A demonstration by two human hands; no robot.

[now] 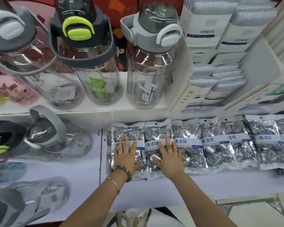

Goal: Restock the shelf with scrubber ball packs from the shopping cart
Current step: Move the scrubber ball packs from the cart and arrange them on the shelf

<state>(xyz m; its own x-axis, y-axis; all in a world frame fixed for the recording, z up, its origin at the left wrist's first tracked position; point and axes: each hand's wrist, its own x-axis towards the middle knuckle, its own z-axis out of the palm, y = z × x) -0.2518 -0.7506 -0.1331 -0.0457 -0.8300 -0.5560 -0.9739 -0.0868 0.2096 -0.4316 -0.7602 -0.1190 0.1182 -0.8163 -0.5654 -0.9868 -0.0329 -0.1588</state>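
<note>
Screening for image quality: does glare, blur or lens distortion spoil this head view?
Head view: sharp in the middle, where the left hand and right hand lie flat on the scrubber ball packs. The packs' film throws white glare, but the labels stay legible. The lower-left bottle is smeared. Wide-angle bending makes the upright bottles fan outward.
</note>
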